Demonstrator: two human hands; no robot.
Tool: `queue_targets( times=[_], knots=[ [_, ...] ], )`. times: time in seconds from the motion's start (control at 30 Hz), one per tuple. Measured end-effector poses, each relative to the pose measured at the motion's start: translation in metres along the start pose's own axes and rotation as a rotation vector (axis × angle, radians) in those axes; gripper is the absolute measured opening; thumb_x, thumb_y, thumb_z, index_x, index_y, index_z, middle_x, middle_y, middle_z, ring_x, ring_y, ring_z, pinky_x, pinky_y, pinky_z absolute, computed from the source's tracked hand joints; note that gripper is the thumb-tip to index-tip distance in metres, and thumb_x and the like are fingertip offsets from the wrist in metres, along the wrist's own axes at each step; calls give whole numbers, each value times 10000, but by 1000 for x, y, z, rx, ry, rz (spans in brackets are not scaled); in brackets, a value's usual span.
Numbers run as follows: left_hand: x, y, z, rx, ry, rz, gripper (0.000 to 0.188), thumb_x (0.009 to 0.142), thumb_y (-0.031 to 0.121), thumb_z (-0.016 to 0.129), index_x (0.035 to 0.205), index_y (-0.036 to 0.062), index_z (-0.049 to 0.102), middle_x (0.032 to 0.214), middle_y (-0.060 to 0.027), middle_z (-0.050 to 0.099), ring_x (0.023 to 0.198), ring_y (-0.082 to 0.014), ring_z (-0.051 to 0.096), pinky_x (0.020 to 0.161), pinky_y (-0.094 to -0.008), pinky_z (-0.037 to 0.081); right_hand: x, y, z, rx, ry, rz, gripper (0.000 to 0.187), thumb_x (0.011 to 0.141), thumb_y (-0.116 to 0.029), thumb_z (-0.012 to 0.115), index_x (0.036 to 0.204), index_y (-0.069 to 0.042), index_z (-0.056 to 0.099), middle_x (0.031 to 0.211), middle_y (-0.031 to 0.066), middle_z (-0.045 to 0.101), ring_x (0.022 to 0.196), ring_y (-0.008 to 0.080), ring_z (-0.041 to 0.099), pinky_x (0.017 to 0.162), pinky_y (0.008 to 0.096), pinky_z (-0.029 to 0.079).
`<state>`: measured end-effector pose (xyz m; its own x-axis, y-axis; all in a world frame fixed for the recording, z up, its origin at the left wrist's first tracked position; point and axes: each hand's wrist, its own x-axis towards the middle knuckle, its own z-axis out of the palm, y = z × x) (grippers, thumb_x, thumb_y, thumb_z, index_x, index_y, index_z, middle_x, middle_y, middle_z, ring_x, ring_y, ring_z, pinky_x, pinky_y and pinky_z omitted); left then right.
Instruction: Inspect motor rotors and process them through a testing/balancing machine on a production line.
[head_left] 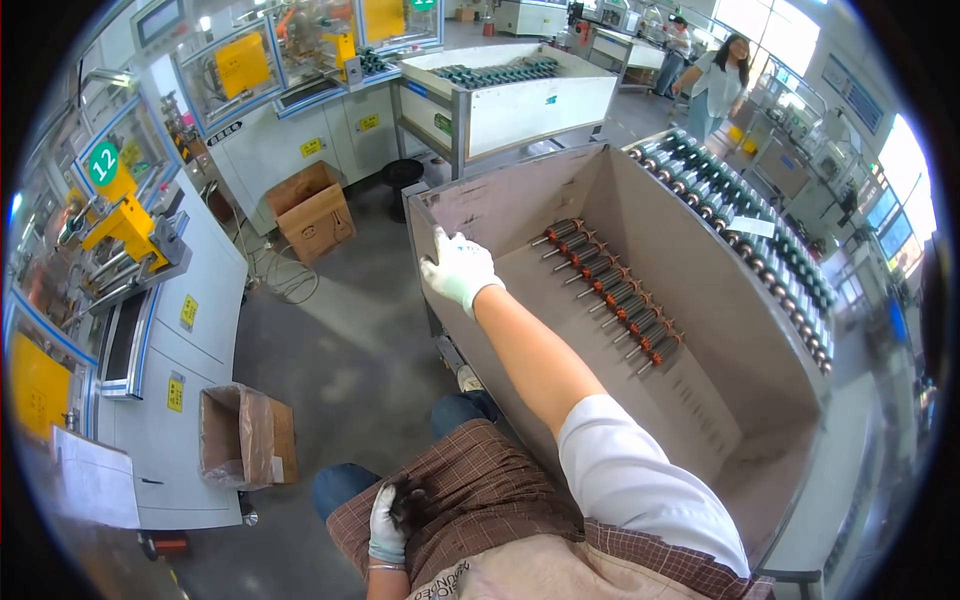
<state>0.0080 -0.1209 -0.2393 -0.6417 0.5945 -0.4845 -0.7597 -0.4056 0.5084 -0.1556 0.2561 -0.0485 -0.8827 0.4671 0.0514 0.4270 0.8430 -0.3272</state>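
A large grey bin (700, 330) holds a row of motor rotors (610, 290). The gloved right hand (457, 268) grips its near wall, rotors well apart; the left hand (386, 520) clutches something dark.

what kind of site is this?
Most likely a factory floor for motor parts. Enclosed machines with yellow guards line the aisle, a grey bin holds a row of rotors, and more rotors line a rack behind it.
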Motion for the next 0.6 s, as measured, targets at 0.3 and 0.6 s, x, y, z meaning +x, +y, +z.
queue_targets(
  times=[0.3,0.6],
  knots=[
    [-3,1,4,17,30,4,376,921,341,607,1192,81,589,1109,-134,654,944,-271,633,851,-456,528,0,1,1,21,2,-6,679,915,-440,469,1448,-39,342,1261,239,526,1127,358,569,967,424,443],
    [-3,2,5,27,33,9,361,932,359,585,1173,91,608,1086,-110,664,931,-261,634,864,-463,512,1,3,3,50,11,-16,685,911,-447,472,1441,-31,347,1241,238,536,1108,359,576,957,422,445]
  ],
)
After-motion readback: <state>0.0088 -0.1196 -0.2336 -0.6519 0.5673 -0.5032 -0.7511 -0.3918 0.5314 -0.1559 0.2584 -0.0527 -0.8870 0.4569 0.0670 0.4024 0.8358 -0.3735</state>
